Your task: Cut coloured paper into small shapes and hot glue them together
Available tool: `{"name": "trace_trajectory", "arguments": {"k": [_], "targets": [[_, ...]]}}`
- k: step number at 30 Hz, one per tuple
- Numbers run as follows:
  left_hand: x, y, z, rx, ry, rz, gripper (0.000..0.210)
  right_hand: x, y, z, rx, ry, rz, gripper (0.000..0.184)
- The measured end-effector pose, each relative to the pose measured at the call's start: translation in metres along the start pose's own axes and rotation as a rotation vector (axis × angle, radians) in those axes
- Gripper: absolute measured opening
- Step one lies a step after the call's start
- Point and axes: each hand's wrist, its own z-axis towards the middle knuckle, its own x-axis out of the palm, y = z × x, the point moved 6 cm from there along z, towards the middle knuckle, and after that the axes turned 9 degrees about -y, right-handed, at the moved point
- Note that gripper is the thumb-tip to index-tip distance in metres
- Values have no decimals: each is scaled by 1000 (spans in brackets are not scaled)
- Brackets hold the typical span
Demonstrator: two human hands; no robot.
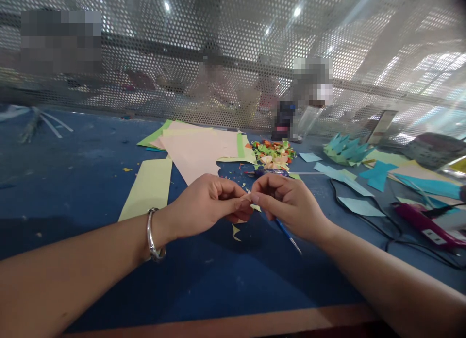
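Note:
My left hand point(207, 204), with a silver bangle at its wrist, is closed, its thumb and fingers pinching a small pale piece of paper point(249, 197). Directly opposite, my right hand point(291, 202) pinches the same piece, and the fingertips of both hands nearly meet. Much of the piece is hidden by the fingers. Just below lie thin yellow-green paper scraps point(236, 232) on the blue table. A slim blue brush point(289, 237) rests partly under my right hand. Behind the hands is a dark blue-handled tool point(271, 173).
Pale pink paper sheets point(196, 146) and a yellow-green sheet point(149, 187) lie left of centre. A heap of small coloured paper pieces point(274, 153) sits behind my hands. Rightward are a folded blue-green paper form point(345, 149), a magenta power strip point(425, 226) and black cables point(388, 233).

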Motion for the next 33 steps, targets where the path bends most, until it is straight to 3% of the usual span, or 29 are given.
{"name": "trace_trajectory", "arguments": {"k": [8, 13, 18, 24, 29, 33], "targets": [[0, -17, -5, 208, 45, 292, 29, 0, -2, 0, 75, 46, 99, 15], [-1, -25, -8, 316, -1, 517, 29, 3, -7, 1, 90, 57, 99, 16], [-4, -16, -4, 271, -85, 672, 20, 0, -7, 4, 78, 13, 67, 20], [0, -3, -2, 243, -27, 853, 17, -13, -2, 7, 7, -107, -66, 24], [4, -4, -4, 286, 16, 900, 12, -13, -7, 8, -2, -101, -128, 26], [-1, -9, -3, 336, -60, 838, 11, -12, -11, 9, -19, -79, -207, 21]]}}
